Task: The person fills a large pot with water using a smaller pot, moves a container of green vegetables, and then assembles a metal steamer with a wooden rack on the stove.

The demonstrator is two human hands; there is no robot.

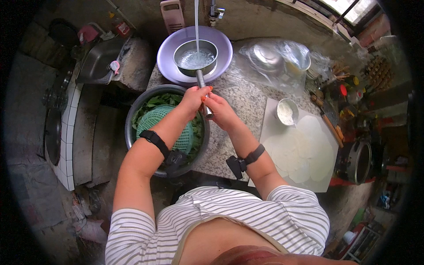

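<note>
Both hands grip the metal handle (200, 79) of a small, deep pan (195, 69): my left hand (192, 102) from the left, my right hand (220, 108) from the right. The pan is over or inside a lilac plastic basin (165, 59); whether it touches the bottom is hidden. A stream of water (197, 23) falls from above into the pan, and the water in it is churning. Below my left forearm, a large grey basin (130, 129) holds green leaves (159, 101) and an overturned mint-green plastic colander (154, 121).
Right of my arms, thin pale round sheets (301, 149) overlap on a white board (265, 132), near a metal cup (287, 112) of white powder. A clear plastic bag (261, 63) covers dishes on the granite counter (240, 106). A steel sink (99, 63) stands left, a dark pot (359, 162) right.
</note>
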